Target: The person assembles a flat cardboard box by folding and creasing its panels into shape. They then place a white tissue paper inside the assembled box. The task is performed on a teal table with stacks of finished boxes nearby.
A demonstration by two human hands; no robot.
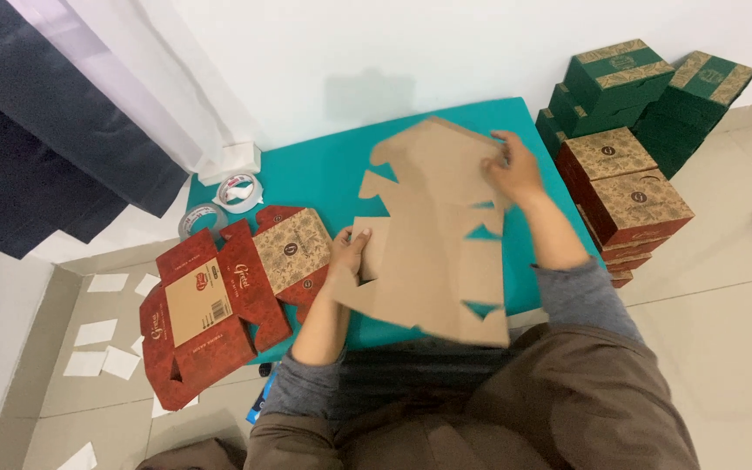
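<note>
A flat, unfolded brown cardboard box blank (433, 235) lies plain side up over the teal mat (324, 170). My left hand (348, 251) grips its left edge at a notch. My right hand (511, 165) holds its far right flap. Both forearms in grey sleeves reach out from my lap.
A stack of flat red patterned box blanks (219, 300) lies left of the brown blank. Two tape rolls (238, 191) sit at the mat's far left corner. Folded red boxes (628, 196) and green boxes (646, 87) are stacked at the right. White paper slips (102, 335) litter the floor.
</note>
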